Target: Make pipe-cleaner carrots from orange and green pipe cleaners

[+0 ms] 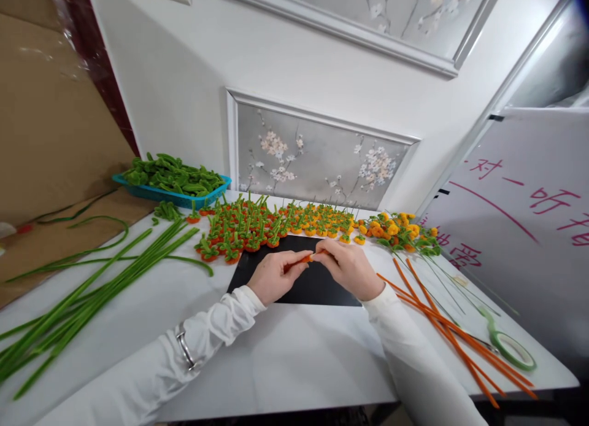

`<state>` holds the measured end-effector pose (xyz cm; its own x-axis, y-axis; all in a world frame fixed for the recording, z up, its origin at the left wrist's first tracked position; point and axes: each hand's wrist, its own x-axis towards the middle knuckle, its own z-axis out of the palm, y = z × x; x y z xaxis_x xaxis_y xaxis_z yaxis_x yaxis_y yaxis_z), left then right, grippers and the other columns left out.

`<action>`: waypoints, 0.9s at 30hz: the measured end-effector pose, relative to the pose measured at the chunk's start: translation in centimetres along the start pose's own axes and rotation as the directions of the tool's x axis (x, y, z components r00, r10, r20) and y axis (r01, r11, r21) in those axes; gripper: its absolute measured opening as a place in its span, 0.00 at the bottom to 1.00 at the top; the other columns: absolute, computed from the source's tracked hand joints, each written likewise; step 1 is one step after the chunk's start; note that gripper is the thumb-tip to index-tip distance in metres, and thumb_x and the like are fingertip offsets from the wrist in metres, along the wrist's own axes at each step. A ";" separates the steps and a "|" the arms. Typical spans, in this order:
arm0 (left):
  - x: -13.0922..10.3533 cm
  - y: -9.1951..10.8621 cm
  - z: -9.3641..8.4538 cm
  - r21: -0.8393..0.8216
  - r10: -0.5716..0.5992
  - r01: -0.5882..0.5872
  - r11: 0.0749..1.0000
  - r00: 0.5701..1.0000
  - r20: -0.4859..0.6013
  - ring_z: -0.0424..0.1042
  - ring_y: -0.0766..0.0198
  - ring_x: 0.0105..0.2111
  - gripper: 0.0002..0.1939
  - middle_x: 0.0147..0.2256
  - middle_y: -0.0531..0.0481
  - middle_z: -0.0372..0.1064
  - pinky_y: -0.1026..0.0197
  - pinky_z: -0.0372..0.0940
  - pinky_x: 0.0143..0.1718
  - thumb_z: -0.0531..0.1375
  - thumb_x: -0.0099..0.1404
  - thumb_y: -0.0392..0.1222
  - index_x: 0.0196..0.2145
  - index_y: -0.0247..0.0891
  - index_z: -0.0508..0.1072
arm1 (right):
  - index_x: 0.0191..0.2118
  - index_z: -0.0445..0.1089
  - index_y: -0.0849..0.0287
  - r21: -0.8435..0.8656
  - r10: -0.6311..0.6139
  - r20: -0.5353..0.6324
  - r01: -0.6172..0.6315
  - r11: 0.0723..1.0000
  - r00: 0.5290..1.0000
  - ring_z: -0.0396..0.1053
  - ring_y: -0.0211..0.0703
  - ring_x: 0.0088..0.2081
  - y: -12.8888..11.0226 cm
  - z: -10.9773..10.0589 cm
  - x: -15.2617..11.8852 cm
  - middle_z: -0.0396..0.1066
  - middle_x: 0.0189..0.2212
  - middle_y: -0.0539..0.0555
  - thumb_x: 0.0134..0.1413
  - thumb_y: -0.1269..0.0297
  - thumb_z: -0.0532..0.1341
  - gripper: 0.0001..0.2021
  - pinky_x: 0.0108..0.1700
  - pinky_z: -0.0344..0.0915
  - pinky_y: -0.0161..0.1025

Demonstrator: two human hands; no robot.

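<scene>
While the white worktop (285, 361) spreads out before me, a long bundle of green fuzzy stems (133, 272) lies across its left side. Small fruit-like pieces (243, 229) with green tops, red-orange to yellow-orange, crowd the far side in rows, just behind and partly over the edge of a black mat (313, 290). Loose orange stems (437, 317) cross one another to my right. Far left, a blue tray (159, 193) is heaped with green pieces; far right lies a yellow-orange bunch (391, 228). Above the mat, my left hand (277, 275) and right hand (350, 269) meet, their fingertips both pinching a small orange piece (307, 259).
</scene>
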<state>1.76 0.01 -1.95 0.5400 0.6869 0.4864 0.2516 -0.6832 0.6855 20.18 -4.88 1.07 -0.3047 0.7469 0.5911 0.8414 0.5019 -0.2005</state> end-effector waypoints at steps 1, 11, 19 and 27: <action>0.0 0.1 0.0 0.000 -0.002 0.002 1.000 1.000 0.003 0.74 0.61 0.36 0.16 0.37 0.47 0.76 0.63 0.67 0.39 0.56 0.61 0.39 0.46 0.39 0.74 | 0.36 0.67 0.56 0.013 0.003 -0.008 -0.003 1.000 1.000 0.67 0.35 0.28 0.0 0.0 0.0 0.71 0.30 0.50 0.60 0.62 0.53 0.07 0.31 0.57 0.31; -0.1 0.4 0.0 0.023 -0.011 0.010 1.000 0.999 0.040 0.72 0.63 0.30 0.13 0.33 0.49 0.76 0.65 0.65 0.33 0.57 0.60 0.39 0.41 0.41 0.77 | 0.29 0.69 0.58 0.114 0.055 -0.094 -0.044 0.993 0.994 0.62 0.35 0.26 0.1 -0.1 0.3 0.67 0.25 0.50 0.55 0.60 0.59 0.08 0.29 0.56 0.32; -0.3 1.0 0.2 -0.014 -0.014 0.014 1.000 0.999 0.030 0.72 0.63 0.29 0.10 0.31 0.49 0.76 0.65 0.65 0.31 0.58 0.59 0.38 0.37 0.37 0.78 | 0.32 0.70 0.58 0.247 0.052 0.055 -0.064 0.967 0.997 0.66 0.36 0.29 1.3 0.3 0.4 0.70 0.27 0.50 0.59 0.65 0.54 0.09 0.33 0.59 0.31; 0.2 1.0 0.2 -0.317 -0.131 0.089 0.944 0.985 -0.115 0.74 0.57 0.39 0.17 0.39 0.45 0.76 0.57 0.68 0.45 0.61 0.55 0.40 0.43 0.33 0.75 | 0.26 0.65 0.58 0.141 0.020 0.159 -0.042 0.989 0.987 0.61 0.33 0.21 0.7 0.5 0.0 0.65 0.19 0.47 0.60 0.67 0.51 0.12 0.26 0.54 0.30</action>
<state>2.31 -0.57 -1.26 0.4059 0.7947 0.4514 0.0305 -0.5054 0.8623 20.54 -4.33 0.50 -0.3552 0.8164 0.4554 0.7822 0.5263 -0.3334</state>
